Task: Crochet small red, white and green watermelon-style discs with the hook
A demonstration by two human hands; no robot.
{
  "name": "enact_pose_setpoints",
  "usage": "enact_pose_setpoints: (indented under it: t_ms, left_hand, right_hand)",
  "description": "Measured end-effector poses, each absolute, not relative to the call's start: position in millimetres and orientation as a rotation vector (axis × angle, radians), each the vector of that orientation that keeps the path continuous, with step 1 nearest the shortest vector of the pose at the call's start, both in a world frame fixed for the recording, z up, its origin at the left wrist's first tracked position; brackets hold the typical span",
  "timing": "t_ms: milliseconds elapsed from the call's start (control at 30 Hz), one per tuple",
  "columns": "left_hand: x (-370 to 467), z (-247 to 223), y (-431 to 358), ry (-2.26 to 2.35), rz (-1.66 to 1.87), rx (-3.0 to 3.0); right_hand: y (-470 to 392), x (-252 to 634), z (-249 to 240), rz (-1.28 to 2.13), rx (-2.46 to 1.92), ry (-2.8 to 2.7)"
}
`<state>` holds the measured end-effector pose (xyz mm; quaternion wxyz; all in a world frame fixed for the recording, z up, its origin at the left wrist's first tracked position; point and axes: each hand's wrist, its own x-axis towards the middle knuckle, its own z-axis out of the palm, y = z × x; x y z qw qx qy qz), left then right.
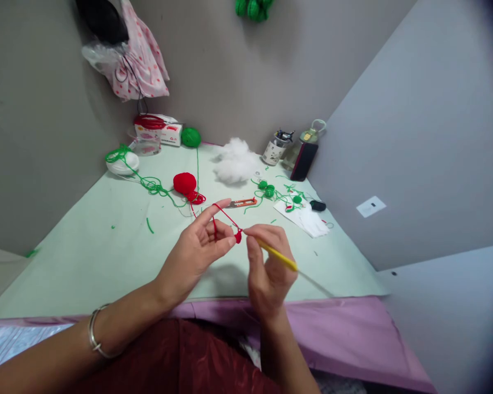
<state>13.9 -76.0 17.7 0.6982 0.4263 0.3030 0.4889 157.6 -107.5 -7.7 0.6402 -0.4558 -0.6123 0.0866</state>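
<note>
Left hand [187,257]: thumb and a finger pinched on the small red crochet piece [238,236], held up over the front half of the counter [86,262]. Red strand [228,216] runs over my raised index finger to the work. Right hand [271,268]: fingers clamped on the yellow-handled hook [277,254], pencil fashion, tip at the red piece.

Containers. Patterned cup [273,152] upright at the back, dark pens [285,135] in it. Just right of it, a green-capped bottle [312,134], mostly hidden by the upright phone [304,162]; contents not visible. Back left: printed box [171,134], red-handled scissors [149,121] lying on top; what it holds I cannot tell. Clear plastic tub [148,146] in front of it, contents unclear.

Edges. Front edge runs just below my wrists, pink cloth [345,323] hanging past it. Walls close in the back; the panel [394,137] bounds my right.

Room. Left of my hand, a broad stretch of counter with a green snippet [149,225] on it. Beyond my fingertips it tightens: red yarn ball [184,183], orange-handled snips [243,203], white stuffing [234,164] behind. Ahead on the right, white paper [306,221] and small green pieces [267,189] amid loose ends. Between these and the front edge, more bare surface beside my right hand.
</note>
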Motion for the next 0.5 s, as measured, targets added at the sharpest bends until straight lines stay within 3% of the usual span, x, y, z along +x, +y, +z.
enact_pose_setpoints:
  t_ms: [133, 367, 500]
  left_hand:
    - [15, 17, -77, 0.662, 1.026, 0.843]
    - [11, 20, -72, 0.593, 0.917, 0.688]
    - [10, 19, -72, 0.600, 0.887, 0.671]
  right_hand:
    - [-107, 152, -18, -0.037, -1.014, -1.374]
    - [-104, 158, -4, 0.652, -0.854, -1.140]
    - [-99, 162, -5, 0.816, -0.787, -1.058]
